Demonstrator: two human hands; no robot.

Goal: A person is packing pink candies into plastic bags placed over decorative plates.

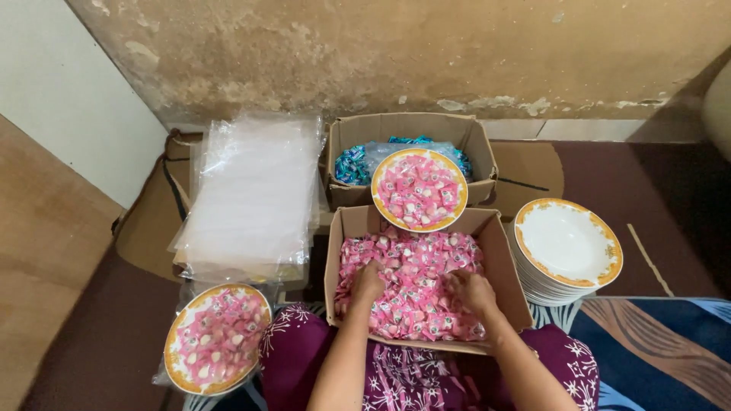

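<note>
A stained, peeling beige plaster wall runs across the top. Below it lies a dark maroon floor. Left of the wall stands a smooth white panel; lighting is soft and even.

Clear plastic bags stacked far left, empty plates stacked right, blue candies in rear box.

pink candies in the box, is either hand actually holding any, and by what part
Cannot be told: left hand and right hand rest palm-down on the pink candies, fingers buried among them.
</note>
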